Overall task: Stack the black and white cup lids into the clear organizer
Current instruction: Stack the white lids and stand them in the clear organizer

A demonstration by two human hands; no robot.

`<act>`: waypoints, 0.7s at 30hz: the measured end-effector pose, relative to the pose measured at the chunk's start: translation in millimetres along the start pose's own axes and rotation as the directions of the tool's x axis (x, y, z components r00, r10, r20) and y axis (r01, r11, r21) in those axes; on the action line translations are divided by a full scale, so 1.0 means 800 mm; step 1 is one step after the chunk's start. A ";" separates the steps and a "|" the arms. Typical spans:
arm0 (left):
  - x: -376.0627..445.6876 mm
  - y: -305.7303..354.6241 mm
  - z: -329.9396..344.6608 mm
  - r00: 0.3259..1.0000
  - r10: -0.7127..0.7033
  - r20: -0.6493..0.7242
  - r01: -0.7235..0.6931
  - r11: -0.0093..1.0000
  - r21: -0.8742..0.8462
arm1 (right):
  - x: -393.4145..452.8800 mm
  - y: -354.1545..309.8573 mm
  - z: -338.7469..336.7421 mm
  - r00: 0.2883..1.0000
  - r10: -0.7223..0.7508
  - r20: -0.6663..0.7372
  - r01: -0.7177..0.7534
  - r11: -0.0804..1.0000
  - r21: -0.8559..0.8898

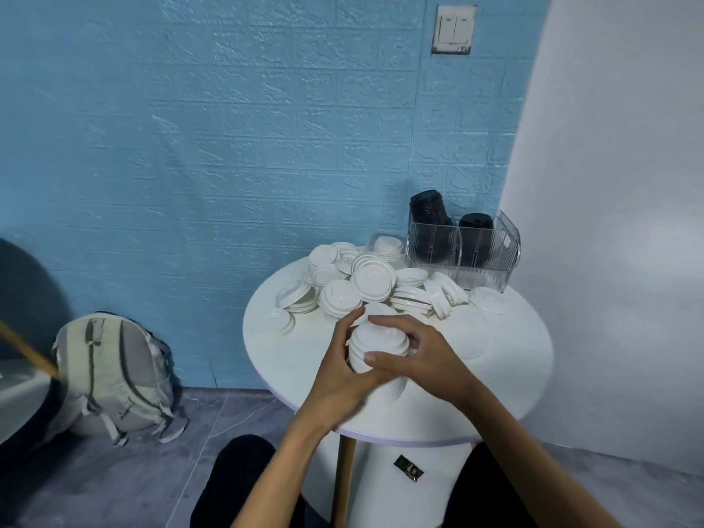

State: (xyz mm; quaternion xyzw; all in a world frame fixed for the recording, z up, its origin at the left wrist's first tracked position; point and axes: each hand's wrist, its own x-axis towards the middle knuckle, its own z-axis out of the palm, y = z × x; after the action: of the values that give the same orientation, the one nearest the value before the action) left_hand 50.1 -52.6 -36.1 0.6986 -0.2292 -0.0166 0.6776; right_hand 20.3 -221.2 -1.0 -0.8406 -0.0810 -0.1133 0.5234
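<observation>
Both hands' fingers [375,357] clasp round, ridged, seemingly plastic white lids [377,346].

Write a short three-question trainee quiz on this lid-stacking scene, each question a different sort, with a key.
1. True or false: the clear organizer already holds black lids.
2. Multiple choice: what do the left hand and right hand hold between them? A) a stack of white lids B) a black cup C) nothing
3. Fill in: the loose white lids lie in a pile on the round white ____.

Key
1. True: two dark stacks stand in its compartments.
2. A: both hands grip the stack of white lids from either side, over the table.
3. table
</observation>
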 end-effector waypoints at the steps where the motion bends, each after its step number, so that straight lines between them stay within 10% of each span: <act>1: 0.001 -0.001 0.000 1.000 0.006 0.003 -0.006 1.000 0.007 | 0.000 0.002 0.001 1.000 0.016 0.022 -0.017 0.999 0.045; 21: 0.000 0.000 0.001 0.999 -0.044 0.012 0.045 0.998 -0.038 | -0.003 0.009 0.017 1.000 -0.017 -0.019 0.021 0.972 0.235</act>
State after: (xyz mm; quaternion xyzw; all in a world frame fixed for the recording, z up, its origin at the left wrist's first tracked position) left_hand 50.1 -53.1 -36.1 0.6903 -0.2171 -0.0399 0.6891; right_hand 21.1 -212.0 -13.9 -0.7710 -0.0974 -0.1152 0.6187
